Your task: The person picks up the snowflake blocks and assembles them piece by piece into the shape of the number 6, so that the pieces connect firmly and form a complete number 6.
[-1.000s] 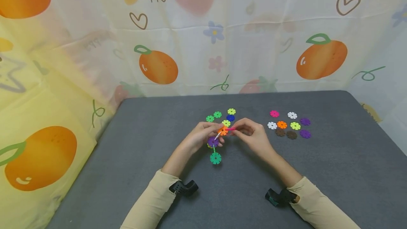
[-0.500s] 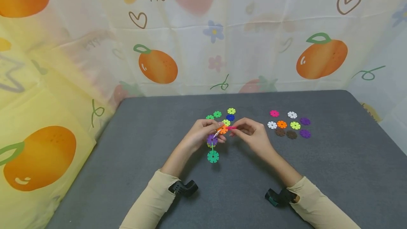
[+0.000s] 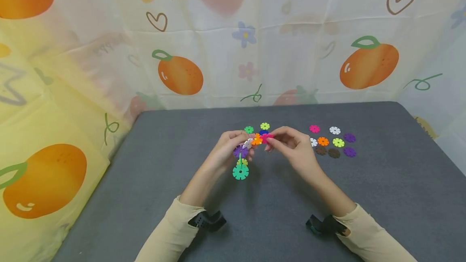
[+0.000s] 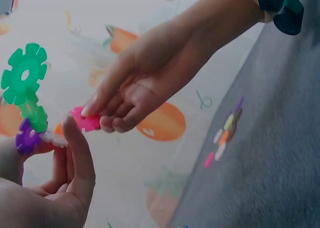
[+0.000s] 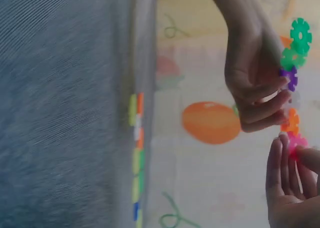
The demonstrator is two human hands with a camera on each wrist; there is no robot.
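A chain of notched plastic discs hangs between the hands, raised off the table. My left hand (image 3: 228, 148) pinches it near the white disc (image 3: 248, 143). My right hand (image 3: 294, 145) pinches the pink disc (image 3: 267, 138) at the chain's right end, joined to the orange disc (image 3: 257, 139). From the white disc the chain runs down through a purple disc (image 3: 240, 151) and a light green disc (image 4: 36, 115) to a teal-green disc (image 3: 240, 172). In the right wrist view the pink disc (image 5: 297, 144) sits between thumb and fingers. Left fingertips partly cover the white disc.
Loose discs lie on the grey table (image 3: 164, 165). Behind the hands are a green disc (image 3: 249, 129), a yellow disc (image 3: 265, 126) and a blue disc (image 3: 263, 132). Right of the hands lies a group with a brown disc (image 3: 334, 153) and a purple one (image 3: 350, 152).
Both hands have risen a little away from me with the chain. The pink disc has turned from nearly edge-on to show its face, and the teal-green end has swung slightly left and up.
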